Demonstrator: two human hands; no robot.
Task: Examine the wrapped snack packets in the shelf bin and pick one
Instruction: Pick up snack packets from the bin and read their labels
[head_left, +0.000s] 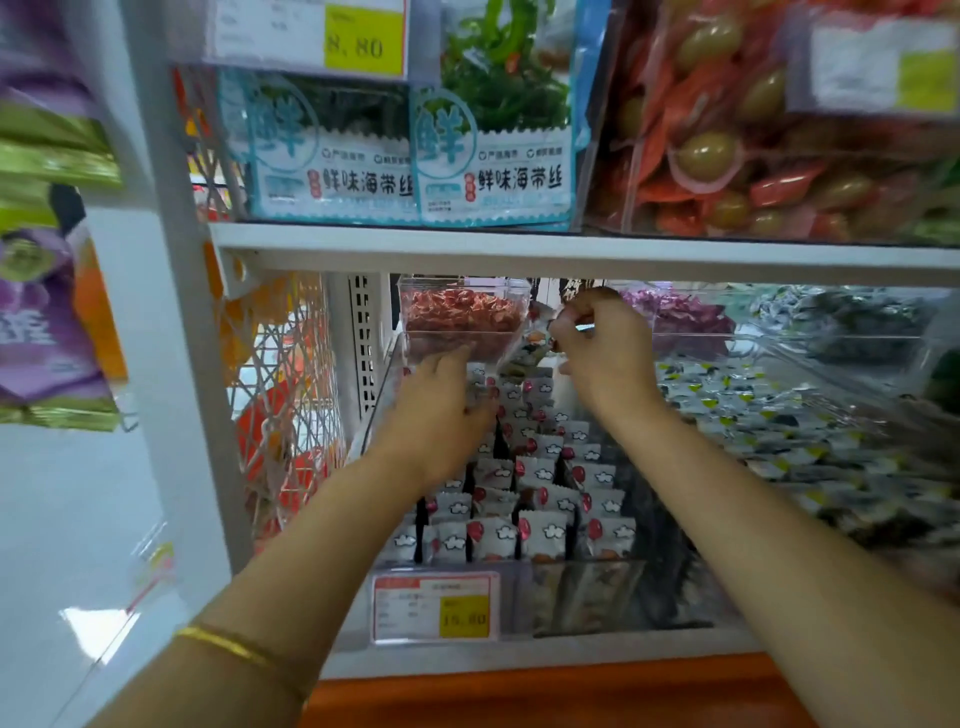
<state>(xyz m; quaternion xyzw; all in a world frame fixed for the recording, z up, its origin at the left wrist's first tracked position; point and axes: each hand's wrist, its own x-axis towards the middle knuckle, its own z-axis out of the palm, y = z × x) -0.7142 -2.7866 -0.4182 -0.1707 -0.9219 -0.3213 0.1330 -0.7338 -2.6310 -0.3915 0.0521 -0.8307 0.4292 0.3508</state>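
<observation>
Packets in white wrappers with a red dot and a little cloud, the snack packets (540, 535), stand in tight upright rows in the clear shelf bin (597, 592) on the lower shelf, just behind a price tag (436, 605) clipped to its front. My left hand (441, 410) reaches deep into the bin with its fingers stretched forward and apart, lying over the back rows and gripping nothing that I can see; a gold bangle (234, 647) sits on that wrist. My right hand (597, 343) is raised above the far end of the bin, fingers curled in and pinched on a small packet (579, 326), most of it hidden behind my knuckles, so I cannot tell its print. Just beyond my left fingertips stands a small clear box (462, 317) of red-wrapped sweets. To the right lies a neighbouring bin of green-marked packets (753, 415), and seaweed packs (493, 156) stand on the shelf above.
</observation>
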